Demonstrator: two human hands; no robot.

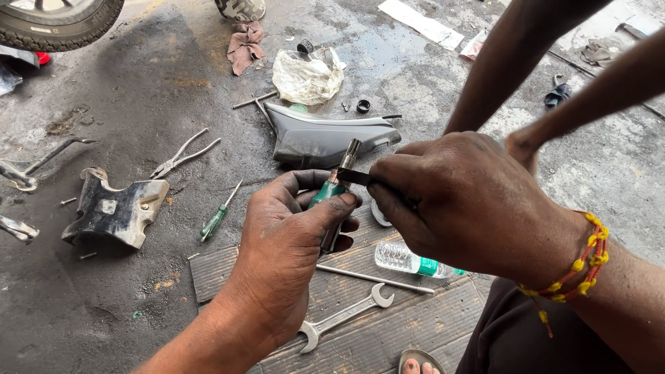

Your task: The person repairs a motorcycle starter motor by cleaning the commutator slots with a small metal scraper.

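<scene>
Hands at frame centre, over an oil-stained concrete floor (pixel 125 305). Left hand (pixel 291 242) curled shut around a green-handled tool (pixel 331 190), thumb pressed along its side, metal socket end poking up toward twelve o'clock. Right hand (pixel 457 201) pinched closed on a thin dark flat strip (pixel 353 177), tip laid against the tool's shaft just below the socket. Red and yellow beaded thread (pixel 585 266) tied round the right wrist.

At six o'clock from the hands, an open-ended spanner (pixel 343 317) lying on a ribbed rubber mat (pixel 388 332), with a thin metal rod (pixel 374 278) just above it. At four o'clock from the left hand, a clear plastic bottle (pixel 409 260) on its side, partly hidden by the right hand. At twelve o'clock, a grey plastic body panel (pixel 318 138), and beyond it a crumpled white plastic bag (pixel 306 76). At nine o'clock, a small green-handled screwdriver (pixel 218 216); further out, pliers (pixel 181 156) with handles spread and a black bracket-shaped cover (pixel 114 211). At eleven o'clock, far corner, part of a tyre (pixel 59 21). Brownish rag (pixel 244 45) near the top edge. At one o'clock, another person's bare arms (pixel 554 83) reaching down to the floor.
</scene>
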